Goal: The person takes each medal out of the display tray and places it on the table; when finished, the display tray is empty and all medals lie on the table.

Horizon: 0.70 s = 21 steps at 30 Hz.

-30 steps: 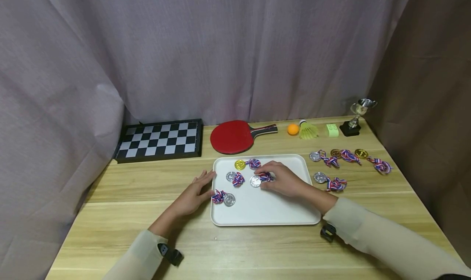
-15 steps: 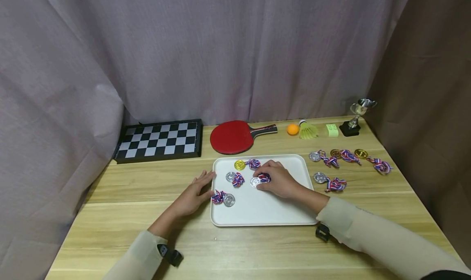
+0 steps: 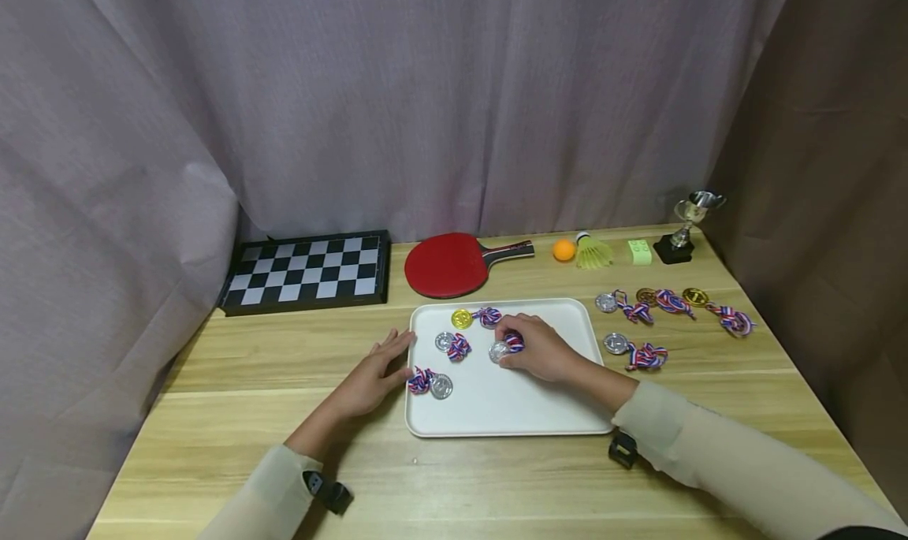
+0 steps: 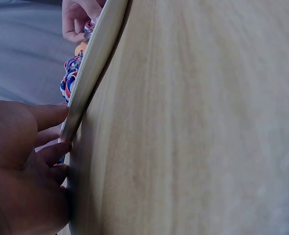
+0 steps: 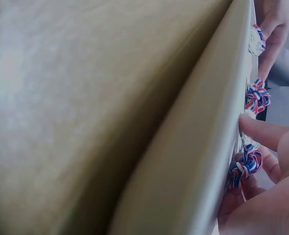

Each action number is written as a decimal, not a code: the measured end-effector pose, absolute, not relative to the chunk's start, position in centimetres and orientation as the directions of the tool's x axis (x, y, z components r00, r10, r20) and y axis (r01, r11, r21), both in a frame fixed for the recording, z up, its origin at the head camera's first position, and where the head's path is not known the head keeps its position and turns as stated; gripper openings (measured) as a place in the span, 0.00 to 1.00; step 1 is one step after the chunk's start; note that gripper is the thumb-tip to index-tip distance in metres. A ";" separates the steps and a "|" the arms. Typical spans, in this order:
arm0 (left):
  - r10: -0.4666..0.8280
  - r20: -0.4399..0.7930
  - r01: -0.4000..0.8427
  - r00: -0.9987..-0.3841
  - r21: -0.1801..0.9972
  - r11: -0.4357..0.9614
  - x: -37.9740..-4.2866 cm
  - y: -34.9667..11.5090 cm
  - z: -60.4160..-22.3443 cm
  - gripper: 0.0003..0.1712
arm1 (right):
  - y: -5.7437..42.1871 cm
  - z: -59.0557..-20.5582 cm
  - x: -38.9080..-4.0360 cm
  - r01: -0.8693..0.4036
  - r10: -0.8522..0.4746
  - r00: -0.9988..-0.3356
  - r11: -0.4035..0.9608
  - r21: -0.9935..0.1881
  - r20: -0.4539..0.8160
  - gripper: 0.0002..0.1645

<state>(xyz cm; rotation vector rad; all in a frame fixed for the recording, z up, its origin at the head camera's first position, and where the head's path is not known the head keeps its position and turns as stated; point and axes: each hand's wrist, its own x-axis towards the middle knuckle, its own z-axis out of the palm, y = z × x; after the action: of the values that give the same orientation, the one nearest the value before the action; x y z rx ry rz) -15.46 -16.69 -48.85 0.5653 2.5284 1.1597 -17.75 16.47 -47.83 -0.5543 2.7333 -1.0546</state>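
Observation:
My right hand (image 3: 541,351) is over the middle of a white tray (image 3: 525,410). Thumb and fingertips pinch a silver medal (image 3: 497,353) whose red, white and blue ribbon (image 5: 245,166) is bunched under the palm. My left hand (image 3: 370,374) rests at the tray's left rim, fingers loosely extended against the edge in the left wrist view. To the left of the pinched medal lie a gold medal (image 3: 462,318), a silver medal (image 3: 444,341) and, lower down, another silver medal (image 3: 441,386), all with bundled ribbons on the tray.
Several more medals, including a silver medal (image 3: 615,344) and a gold medal (image 3: 696,297), lie right of the tray. Along the back stand a chessboard (image 3: 308,270), a red table tennis bat (image 3: 445,266), an orange ball (image 3: 563,250), a shuttlecock (image 3: 593,251), a green block (image 3: 640,252) and a trophy (image 3: 685,229).
The right hand first shifts a little left, closing in on the silver medal, then the medal slides slightly right with it. The left hand stays at the tray's rim.

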 end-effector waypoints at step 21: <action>0.466 -0.109 0.222 -0.878 0.770 0.599 -15.5 -16.7 -49.0 0.38 | 18.3 -46.4 -17.5 -0.243 -0.405 -0.914 0.615 -0.750 -0.036 0.06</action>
<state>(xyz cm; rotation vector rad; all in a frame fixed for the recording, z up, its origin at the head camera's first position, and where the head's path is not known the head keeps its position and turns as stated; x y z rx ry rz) -15.49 -16.66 -48.96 0.5602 2.5300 1.1578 -17.54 18.29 -46.44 -0.5359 2.6376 -1.1799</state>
